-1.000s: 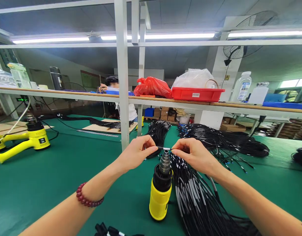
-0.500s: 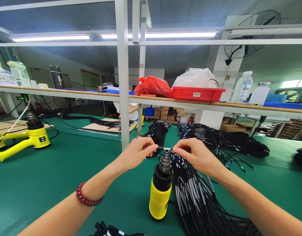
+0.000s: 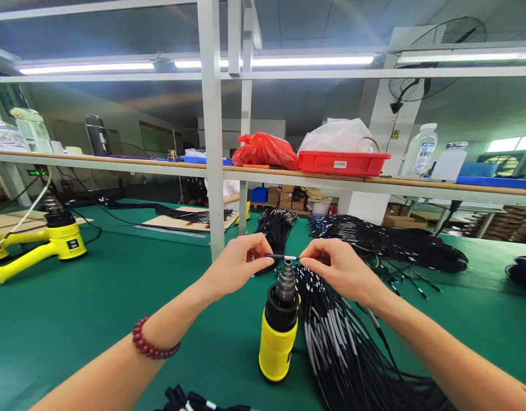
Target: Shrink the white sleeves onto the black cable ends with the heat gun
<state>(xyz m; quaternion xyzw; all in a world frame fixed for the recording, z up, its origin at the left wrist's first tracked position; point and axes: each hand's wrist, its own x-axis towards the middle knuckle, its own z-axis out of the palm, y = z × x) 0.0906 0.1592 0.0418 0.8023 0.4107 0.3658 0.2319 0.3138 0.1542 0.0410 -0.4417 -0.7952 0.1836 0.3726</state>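
Note:
A thin black cable with a white band [image 3: 290, 258] is stretched level between my two hands, just above the metal nozzle of an upright yellow heat gun [image 3: 278, 337]. My left hand [image 3: 245, 260] pinches its left end between thumb and fingers; a bead bracelet circles that wrist. The right end is pinched by my right hand [image 3: 329, 262]. Under and beside my right hand, a large bundle of black and grey cables [image 3: 337, 337] runs toward the near edge.
Two more yellow heat guns [image 3: 65, 240] lie at the left. Further cable bundles [image 3: 391, 242] spread at the back right. Short black pieces [image 3: 194, 399] sit at the near edge. A white post [image 3: 211, 131] and a shelf with a red tray [image 3: 344, 164] stand ahead; a person [image 3: 231, 191] is behind.
The view has shifted very slightly. Both hands keep their pinch on the cable, which stays over the nozzle. The person behind the post has moved a little.

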